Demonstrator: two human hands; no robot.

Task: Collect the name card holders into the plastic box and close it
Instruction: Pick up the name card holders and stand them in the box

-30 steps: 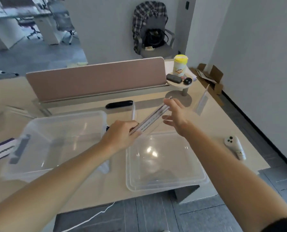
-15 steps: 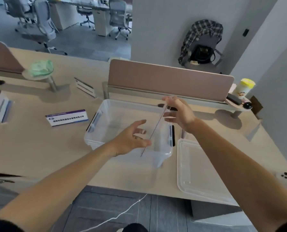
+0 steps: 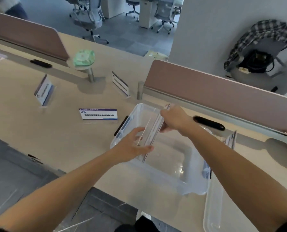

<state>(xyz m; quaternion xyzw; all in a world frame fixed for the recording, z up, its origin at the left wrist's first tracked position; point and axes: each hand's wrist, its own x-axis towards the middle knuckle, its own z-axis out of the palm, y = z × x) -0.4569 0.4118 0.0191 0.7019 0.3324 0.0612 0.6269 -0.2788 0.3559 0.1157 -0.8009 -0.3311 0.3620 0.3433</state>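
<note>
spanning an open office, beige desk (image 3: pixel 59 136) with pink dividers (image 3: pixel 223 92).

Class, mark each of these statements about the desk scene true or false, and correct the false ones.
1. Both hands hold one clear name card holder over the open plastic box. True.
2. The box's lid is already snapped on. False: it lies on the desk, right of the box.
3. Three printed card holders stand on the desk left of the box. True.
4. The left hand is resting flat on the desk. False: it steadies the holder's near end, while the right hand grips the far end.
</note>
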